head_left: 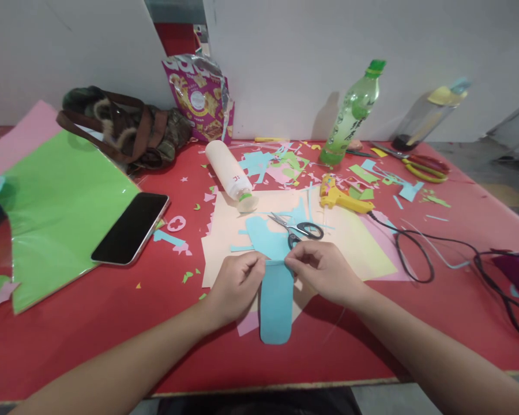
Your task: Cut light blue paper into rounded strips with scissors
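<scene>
My left hand (239, 283) and my right hand (325, 268) pinch the two sides of a blue paper piece (277, 305) at its top edge. That piece is long, with rounded lower corners, and hangs toward me. A narrow band, perhaps a fold, runs between my fingertips. Just beyond lies another blue paper shape (264, 233); whether the two are joined I cannot tell. Small scissors (300, 229) with black handles rest partly open past my right fingertips. Beneath everything are cream paper sheets (222, 253).
A white bottle (228, 168) lies beyond the sheets, with a yellow glue gun (345, 199) to the right, its cord trailing. A phone (130, 229) and green sheets (64, 202) lie left. Behind stand a snack bag (201, 101) and green bottle (352, 115). Scraps litter the red table (185, 340).
</scene>
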A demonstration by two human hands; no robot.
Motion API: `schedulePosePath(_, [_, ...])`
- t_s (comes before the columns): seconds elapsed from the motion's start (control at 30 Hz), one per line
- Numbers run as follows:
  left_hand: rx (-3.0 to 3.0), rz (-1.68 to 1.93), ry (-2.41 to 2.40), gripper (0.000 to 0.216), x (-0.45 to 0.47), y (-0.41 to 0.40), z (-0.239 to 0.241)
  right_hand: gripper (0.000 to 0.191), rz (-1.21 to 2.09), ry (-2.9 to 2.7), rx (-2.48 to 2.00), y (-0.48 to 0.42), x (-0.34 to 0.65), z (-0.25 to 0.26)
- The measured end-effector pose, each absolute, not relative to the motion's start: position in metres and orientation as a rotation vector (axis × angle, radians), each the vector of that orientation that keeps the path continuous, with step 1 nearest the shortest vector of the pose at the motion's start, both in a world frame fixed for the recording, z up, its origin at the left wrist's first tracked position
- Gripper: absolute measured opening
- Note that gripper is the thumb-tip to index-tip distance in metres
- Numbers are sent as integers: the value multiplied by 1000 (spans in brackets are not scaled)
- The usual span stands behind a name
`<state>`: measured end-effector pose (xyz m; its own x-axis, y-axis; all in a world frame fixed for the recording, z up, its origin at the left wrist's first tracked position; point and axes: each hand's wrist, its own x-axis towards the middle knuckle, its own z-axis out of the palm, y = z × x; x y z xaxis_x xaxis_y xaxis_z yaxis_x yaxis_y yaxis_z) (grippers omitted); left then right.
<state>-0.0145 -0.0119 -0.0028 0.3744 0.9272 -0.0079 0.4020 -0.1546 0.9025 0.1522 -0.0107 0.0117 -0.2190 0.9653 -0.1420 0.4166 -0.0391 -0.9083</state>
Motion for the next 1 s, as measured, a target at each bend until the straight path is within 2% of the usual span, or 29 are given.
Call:
schedulePosePath(0.13, [1599, 714, 1094, 23, -14, -12, -3, 15, 1171, -1740, -1480, -13, 151, 12])
schedulePosePath(0.47, [1658, 710, 1096, 21, -13, -12, -1, 15, 968, -1919, -1511, -15, 148, 15])
schedulePosePath(0.87, [1581, 753, 1126, 21, -13, -12, -1, 12, 1053, -1907, -1420, -14, 149, 14])
schedulePosePath(1.0, [1585, 740, 1077, 20, -14, -13, 0, 12, 985, -1982, -1418, -15, 148, 15])
